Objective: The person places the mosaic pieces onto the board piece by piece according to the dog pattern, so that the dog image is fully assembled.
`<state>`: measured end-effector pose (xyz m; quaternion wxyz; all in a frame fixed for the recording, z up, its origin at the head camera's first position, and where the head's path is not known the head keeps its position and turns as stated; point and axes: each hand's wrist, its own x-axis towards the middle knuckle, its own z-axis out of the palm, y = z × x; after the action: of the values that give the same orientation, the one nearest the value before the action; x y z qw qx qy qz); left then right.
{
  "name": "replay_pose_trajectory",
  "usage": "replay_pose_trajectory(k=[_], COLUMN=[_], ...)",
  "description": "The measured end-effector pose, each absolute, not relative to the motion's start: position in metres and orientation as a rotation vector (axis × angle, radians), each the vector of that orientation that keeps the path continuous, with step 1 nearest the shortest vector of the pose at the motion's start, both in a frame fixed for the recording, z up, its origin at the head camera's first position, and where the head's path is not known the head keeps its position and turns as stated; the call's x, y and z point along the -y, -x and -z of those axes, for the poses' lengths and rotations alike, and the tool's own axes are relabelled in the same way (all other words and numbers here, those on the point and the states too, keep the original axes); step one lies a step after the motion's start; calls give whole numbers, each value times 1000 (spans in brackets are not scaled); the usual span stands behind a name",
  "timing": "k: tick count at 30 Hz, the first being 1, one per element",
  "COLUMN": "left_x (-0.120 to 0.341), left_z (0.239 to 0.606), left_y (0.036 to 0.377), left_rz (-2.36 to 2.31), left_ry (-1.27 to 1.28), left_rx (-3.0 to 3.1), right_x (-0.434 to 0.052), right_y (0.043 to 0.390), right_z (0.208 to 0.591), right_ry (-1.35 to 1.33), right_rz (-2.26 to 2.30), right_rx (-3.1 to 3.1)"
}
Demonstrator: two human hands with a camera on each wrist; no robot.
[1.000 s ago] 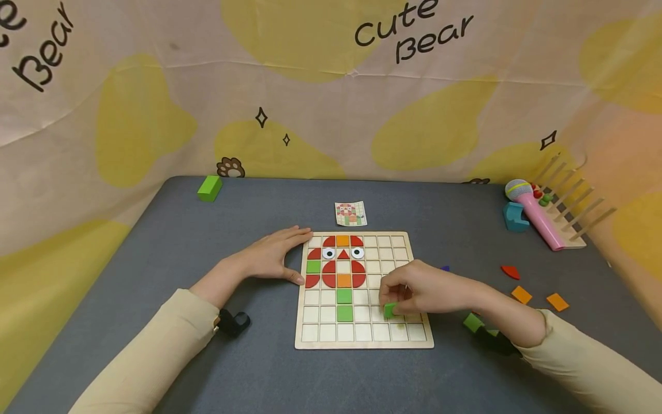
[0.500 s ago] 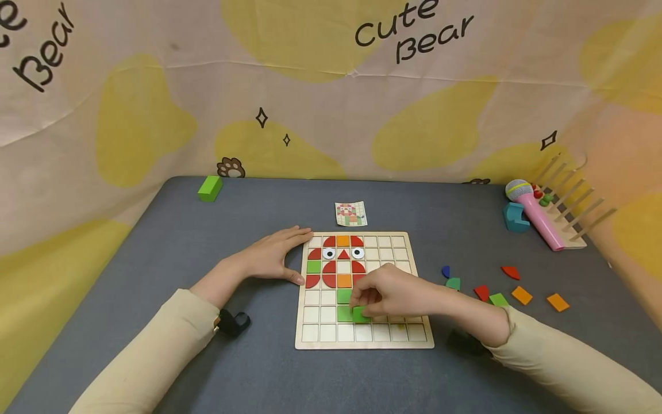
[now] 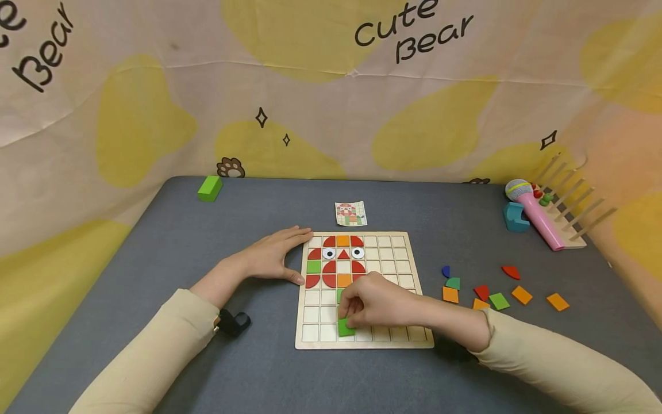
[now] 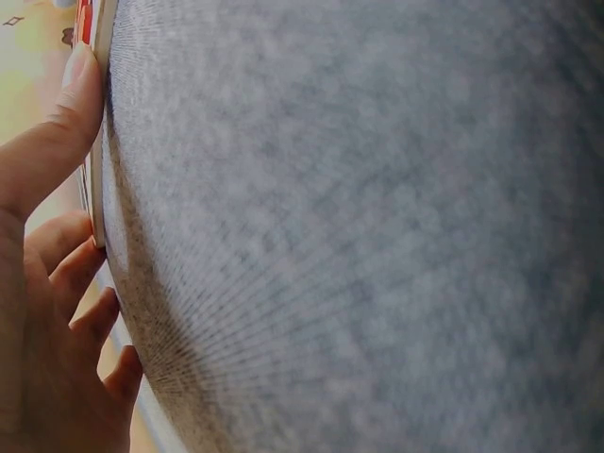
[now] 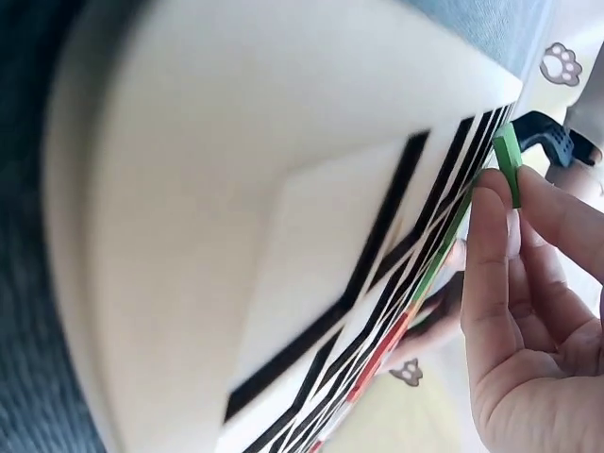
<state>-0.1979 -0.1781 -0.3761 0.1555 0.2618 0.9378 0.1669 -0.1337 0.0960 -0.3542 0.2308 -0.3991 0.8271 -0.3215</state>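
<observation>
The green square tile (image 3: 345,328) sits low on the wooden grid board (image 3: 408,339), over the bottom row just under the green column of the pattern. The right hand (image 3: 374,302) pinches it between thumb and fingertips, the tile at about eight o'clock from the knuckles; the right wrist view shows its thin edge (image 5: 510,162) held tilted, not yet flat. Being square, it has no long axis to speak of. The left hand (image 3: 271,257) lies flat and relaxed at nine o'clock of the board, thumb against its left edge. Half a second ago the tile was one row higher and farther right; the loose coloured pieces (image 3: 499,300) at three o'clock are now uncovered.
</observation>
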Motion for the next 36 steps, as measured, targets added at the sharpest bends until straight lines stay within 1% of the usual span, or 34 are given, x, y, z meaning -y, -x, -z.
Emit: replay_pose_trajectory(k=[28, 36], left_x=[179, 179], left_z=[376, 376], left_y=[197, 197], left_rz=[-491, -484], left_ry=[-746, -753], left_rx=[-2682, -2681], right_x=[-91, -99], right_y=[127, 134], right_z=[357, 345], right_ry=[1123, 1095], right_rz=[784, 812], right_rx=[-2371, -2429])
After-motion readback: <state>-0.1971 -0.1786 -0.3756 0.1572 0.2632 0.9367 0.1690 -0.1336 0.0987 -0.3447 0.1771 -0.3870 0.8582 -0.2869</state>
